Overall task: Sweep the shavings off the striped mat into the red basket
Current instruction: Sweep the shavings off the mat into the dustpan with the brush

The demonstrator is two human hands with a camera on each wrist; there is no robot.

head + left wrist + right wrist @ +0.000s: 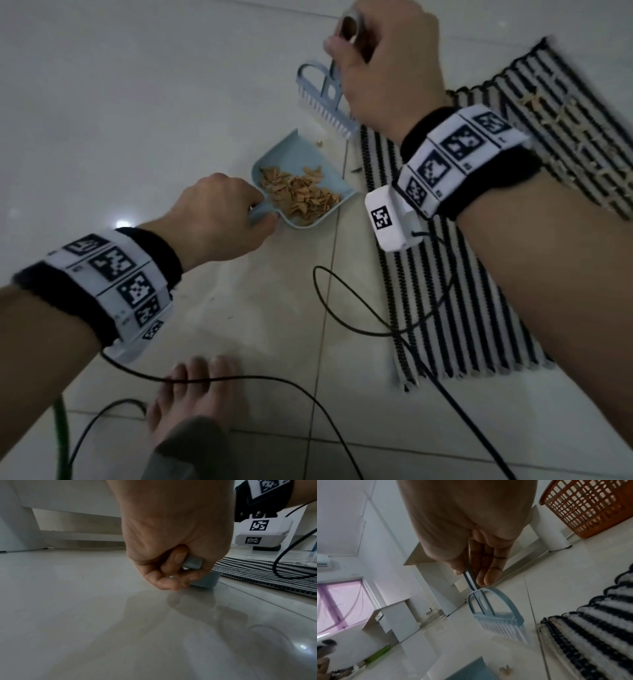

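Right hand (383, 65) clenched round brush (323, 99) handle, bristles just beyond dustpan (301, 178) mouth. Left hand (219, 219) grasping dustpan handle. Remaining shavings (544, 113) right of both, on striped mat (479, 274).

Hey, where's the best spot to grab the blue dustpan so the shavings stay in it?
By its short handle, from the near-left end, where the left hand grips the dustpan now. The shavings pile against that walled end; its far lip is open, so keep it level.

A home room: tiled floor (239, 85), curtained window (335, 601), laundry basket (590, 507).
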